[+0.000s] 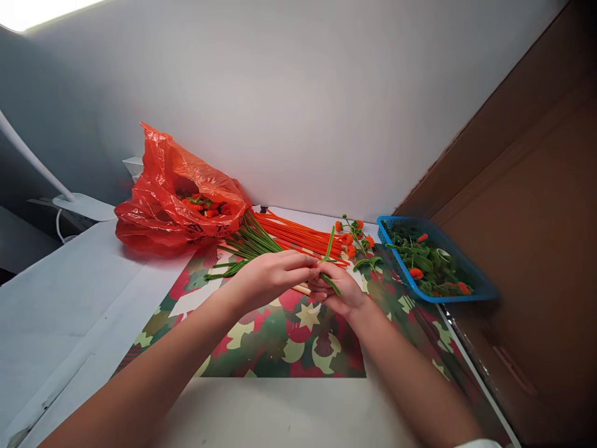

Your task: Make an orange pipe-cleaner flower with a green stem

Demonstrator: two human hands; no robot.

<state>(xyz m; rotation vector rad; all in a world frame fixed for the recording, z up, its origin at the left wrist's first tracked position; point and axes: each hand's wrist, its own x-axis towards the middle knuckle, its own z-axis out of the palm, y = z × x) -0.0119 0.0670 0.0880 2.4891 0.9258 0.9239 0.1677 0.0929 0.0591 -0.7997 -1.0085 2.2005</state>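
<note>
Over the far part of a flat mat with red, green and pale yellow shapes (298, 364), a fuzzy green stem (331, 242) is held up by two bare hands. The right hand (342, 292) is closed on it, fingers curled. One bit pokes up and one slants to the near right; I cannot tell if they are one piece. The left hand (275, 277) is narrow, its fingertips at the same spot, but I cannot tell if it pinches too. Holding it up probably makes it easier to see. Long fuzzy green stems (261, 236) and long fuzzy orange stems (303, 236) lie just past the hands, likely for easy reach. A shiny red plastic bag (135, 221) sits far left and a blue plastic basket (485, 291) of leaves and orange flowers far right, perhaps to leave room between. Both arms come from the near side and slant inward. The left hand's back faces up; the right palm turns toward it.
</note>
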